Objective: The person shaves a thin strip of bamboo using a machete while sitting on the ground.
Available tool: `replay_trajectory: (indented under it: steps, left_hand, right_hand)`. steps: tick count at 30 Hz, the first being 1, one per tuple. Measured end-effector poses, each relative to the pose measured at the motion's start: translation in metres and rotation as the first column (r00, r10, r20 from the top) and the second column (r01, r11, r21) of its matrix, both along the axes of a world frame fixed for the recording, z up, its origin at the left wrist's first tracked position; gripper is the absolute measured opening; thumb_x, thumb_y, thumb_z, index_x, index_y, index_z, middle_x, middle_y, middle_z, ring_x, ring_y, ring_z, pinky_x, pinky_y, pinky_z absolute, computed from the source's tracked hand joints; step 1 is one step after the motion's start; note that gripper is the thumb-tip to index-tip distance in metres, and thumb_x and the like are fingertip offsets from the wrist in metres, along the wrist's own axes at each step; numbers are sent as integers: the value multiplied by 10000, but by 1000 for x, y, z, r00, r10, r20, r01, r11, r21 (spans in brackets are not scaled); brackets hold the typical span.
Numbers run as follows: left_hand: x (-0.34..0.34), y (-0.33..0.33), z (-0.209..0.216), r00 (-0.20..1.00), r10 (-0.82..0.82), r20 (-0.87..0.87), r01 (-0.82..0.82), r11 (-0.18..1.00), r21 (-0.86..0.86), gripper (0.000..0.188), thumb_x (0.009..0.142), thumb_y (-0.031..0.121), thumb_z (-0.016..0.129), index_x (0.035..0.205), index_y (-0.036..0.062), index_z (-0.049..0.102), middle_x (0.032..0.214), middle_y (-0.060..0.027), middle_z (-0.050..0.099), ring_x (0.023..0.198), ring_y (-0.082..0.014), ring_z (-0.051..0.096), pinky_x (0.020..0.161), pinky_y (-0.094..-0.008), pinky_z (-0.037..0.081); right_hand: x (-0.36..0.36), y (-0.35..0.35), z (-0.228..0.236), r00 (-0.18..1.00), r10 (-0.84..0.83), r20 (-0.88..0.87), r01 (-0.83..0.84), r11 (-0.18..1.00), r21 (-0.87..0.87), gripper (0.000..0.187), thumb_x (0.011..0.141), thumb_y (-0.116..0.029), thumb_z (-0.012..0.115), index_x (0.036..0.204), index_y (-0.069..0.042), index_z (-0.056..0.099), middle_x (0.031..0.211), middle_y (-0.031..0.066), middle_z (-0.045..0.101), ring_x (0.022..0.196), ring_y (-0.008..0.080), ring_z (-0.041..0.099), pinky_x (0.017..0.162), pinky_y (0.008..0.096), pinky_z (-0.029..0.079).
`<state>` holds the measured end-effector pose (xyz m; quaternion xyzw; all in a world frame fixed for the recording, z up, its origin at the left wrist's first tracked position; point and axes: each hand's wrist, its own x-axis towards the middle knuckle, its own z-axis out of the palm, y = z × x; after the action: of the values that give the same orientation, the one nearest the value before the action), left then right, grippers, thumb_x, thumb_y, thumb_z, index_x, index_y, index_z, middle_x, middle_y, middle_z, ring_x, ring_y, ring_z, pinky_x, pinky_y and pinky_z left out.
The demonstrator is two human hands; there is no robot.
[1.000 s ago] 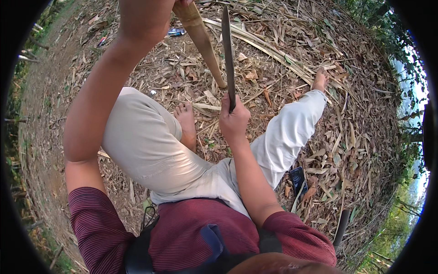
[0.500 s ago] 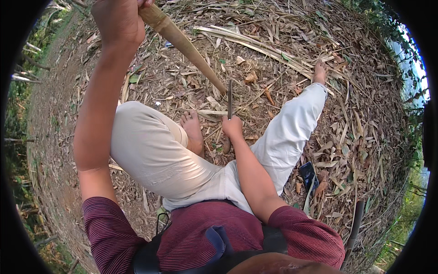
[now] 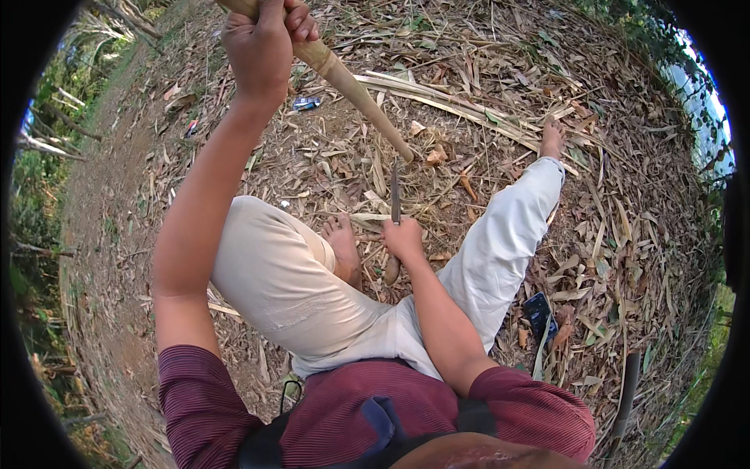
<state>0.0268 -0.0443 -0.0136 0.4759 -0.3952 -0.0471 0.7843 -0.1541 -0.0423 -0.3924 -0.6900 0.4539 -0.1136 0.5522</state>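
My left hand [image 3: 259,64] is raised at the upper left, its fingers wrapped round a long tan bamboo pole [image 3: 358,95]. The pole slants down to the right, and its upper end runs out of view. Low between my knees, my right hand [image 3: 402,239] grips a knife [image 3: 395,197] with a narrow dark blade pointing away from me. The knife's wooden handle sticks out below my fist. The blade's tip is close beneath the pole's lower end; whether they touch I cannot tell.
Split bamboo strips [image 3: 461,109] lie across the leaf litter toward my right foot [image 3: 552,137]. My bare left foot [image 3: 344,248] is near the knife. A phone [image 3: 537,314] lies beside my right leg, a small blue packet [image 3: 306,103] beyond the pole, and a dark tube [image 3: 627,391] at lower right.
My left hand has swung to the right with the bamboo pole. The pole's lower end has shifted right and lifted off beyond the knife tip. My right hand keeps the knife between my legs.
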Motion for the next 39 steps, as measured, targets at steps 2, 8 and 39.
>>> replay_trajectory:
  steps: [2, 8, 39]
  left_hand:
    - [2, 7, -2, 1000, 22, 9, -22, 998, 59, 346, 1026, 402, 501, 891, 83, 499, 665, -22, 467, 586, -140, 491, 600, -303, 460]
    - [-43, 3, 23, 974, 16, -224, -28, 998, -49, 480, 1018, 537, 414, 1118, 71, 475, 736, -36, 458, 647, -146, 494, 677, -307, 451]
    - [-5, 30, 14, 996, -16, -84, 16, 1000, 1, 548, 971, 492, 554, 611, 128, 362, 539, 28, 260, 471, -107, 246, 493, -299, 255]
  right_hand:
    - [-7, -1, 15, 997, 70, -24, -68, 995, 66, 188, 851, -138, 626, 795, 32, 682, 638, 108, 674, 527, 166, 654, 504, 330, 533]
    - [-16, -6, 50, 992, 95, 82, -105, 986, 127, 215, 840, -175, 625, 812, 34, 669, 637, 134, 657, 568, 223, 650, 554, 354, 519]
    - [-49, 23, 191, 584, 265, 767, 147, 895, -421, 301, 1021, -121, 459, 1159, 111, 591, 637, 42, 614, 510, 59, 546, 476, 210, 431]
